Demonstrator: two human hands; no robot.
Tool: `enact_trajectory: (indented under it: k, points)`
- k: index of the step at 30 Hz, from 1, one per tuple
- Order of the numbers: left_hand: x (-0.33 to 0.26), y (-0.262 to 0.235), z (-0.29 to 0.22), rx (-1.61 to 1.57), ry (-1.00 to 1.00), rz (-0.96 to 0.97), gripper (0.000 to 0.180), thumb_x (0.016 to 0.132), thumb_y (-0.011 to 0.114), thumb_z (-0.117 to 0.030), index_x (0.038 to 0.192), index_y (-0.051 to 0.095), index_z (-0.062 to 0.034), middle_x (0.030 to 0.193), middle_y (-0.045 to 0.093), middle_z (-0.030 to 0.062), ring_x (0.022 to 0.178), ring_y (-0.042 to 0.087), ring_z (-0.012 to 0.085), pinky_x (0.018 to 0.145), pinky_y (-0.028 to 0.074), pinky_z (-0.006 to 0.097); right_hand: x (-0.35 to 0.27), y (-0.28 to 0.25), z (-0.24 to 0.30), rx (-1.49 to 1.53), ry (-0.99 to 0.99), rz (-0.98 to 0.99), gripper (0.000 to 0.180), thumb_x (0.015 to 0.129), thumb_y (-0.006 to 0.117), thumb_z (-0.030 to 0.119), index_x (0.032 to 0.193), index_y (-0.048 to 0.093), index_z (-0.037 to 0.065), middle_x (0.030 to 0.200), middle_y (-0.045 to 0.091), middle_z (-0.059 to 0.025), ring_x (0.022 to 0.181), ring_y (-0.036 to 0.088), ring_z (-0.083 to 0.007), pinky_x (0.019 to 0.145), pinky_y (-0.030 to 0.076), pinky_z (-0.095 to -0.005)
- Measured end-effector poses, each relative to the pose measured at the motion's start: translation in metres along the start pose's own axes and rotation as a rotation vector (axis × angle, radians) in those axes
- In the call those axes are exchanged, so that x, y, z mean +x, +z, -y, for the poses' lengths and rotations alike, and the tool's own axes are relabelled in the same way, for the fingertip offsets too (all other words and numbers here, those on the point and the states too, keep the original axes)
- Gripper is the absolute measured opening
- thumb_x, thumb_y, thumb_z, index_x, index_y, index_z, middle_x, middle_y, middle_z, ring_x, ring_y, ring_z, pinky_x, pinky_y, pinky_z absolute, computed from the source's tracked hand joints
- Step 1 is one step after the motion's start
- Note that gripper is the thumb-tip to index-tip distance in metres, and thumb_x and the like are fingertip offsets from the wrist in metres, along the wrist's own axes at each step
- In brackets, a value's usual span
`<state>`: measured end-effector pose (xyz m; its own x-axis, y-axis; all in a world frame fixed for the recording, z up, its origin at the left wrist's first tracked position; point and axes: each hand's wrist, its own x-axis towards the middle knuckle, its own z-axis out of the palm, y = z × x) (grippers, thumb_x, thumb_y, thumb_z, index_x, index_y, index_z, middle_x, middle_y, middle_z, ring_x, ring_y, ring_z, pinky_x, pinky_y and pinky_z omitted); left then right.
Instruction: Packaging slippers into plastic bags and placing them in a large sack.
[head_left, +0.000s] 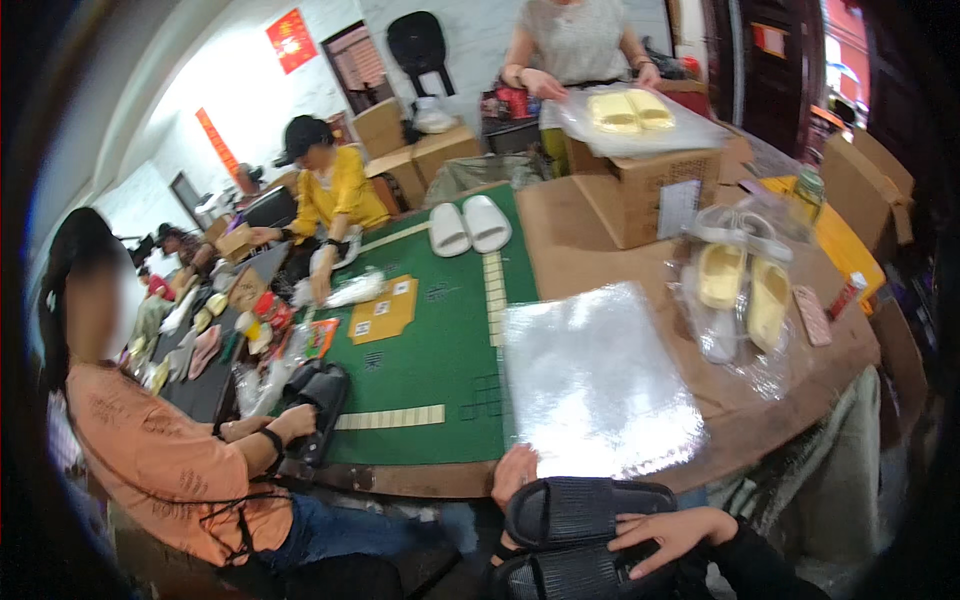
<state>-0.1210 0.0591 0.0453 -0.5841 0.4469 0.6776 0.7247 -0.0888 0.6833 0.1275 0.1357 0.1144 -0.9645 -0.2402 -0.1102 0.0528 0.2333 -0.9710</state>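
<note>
A pair of black slide slippers [575,515] lies sole side down over my lap at the table's near edge. My right hand [668,538] is on them, thumb on the nearer slipper and fingers on the farther one, keeping the two together. Just beyond them, my left hand [513,474] is at the near left corner of a clear, shiny plastic bag [600,375] lying flat on the table. Its fingers look curled on the bag's edge, though partly blurred, and the slippers hide most of that wrist.
White slippers [470,226] and a cardboard piece [383,309] lie on the green mat [440,360]. Bagged yellow slippers [745,285] and a pink phone-like object [812,316] are at right. A cardboard box [645,195] stands beyond. Co-workers sit left, one holding a black slipper [318,400]; another stands opposite.
</note>
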Motion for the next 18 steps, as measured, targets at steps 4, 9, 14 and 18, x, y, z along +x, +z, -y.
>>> enact_trajectory:
  k: [4,9,14,18]
  points:
    - [0.000,0.003,-0.001,-0.119,-0.044,-0.037,0.013,0.080,0.064,0.007,0.092,0.067,0.0016,0.096,0.069,0.0133,0.101,0.064,0.0309,0.094,0.047,0.042,-0.002,0.004,0.006,0.060,0.081,-0.050,0.062,0.088,0.065,0.035,0.134,0.046,-0.003,0.140,0.041,-0.0225,0.139,0.018,-0.0392,0.113,0.013,-0.0446]
    - [0.005,0.000,0.002,0.023,0.154,0.040,0.019,0.079,0.063,0.009,0.096,0.066,0.0008,0.102,0.068,0.0134,0.109,0.060,0.0328,0.103,0.038,0.052,-0.008,0.003,0.012,0.054,0.037,-0.141,0.067,0.089,0.061,0.044,0.135,0.045,0.000,0.140,0.038,-0.0268,0.140,0.013,-0.0422,0.112,0.016,-0.0479]
    - [0.004,0.001,-0.014,0.184,0.110,0.179,0.019,0.079,0.066,0.007,0.096,0.066,0.0000,0.100,0.069,0.0076,0.109,0.061,0.0299,0.103,0.035,0.053,-0.013,0.001,0.013,0.082,0.025,-0.155,0.065,0.088,0.063,0.043,0.134,0.047,0.000,0.135,0.043,-0.0268,0.140,0.014,-0.0418,0.112,0.016,-0.0480]
    - [0.000,0.004,-0.008,0.189,0.212,0.224,0.019,0.079,0.066,0.007,0.097,0.066,-0.0009,0.096,0.070,0.0070,0.107,0.062,0.0274,0.102,0.035,0.052,-0.012,0.003,0.010,0.078,0.018,-0.178,0.064,0.088,0.062,0.043,0.133,0.047,-0.001,0.136,0.042,-0.0276,0.139,0.015,-0.0420,0.112,0.017,-0.0477]
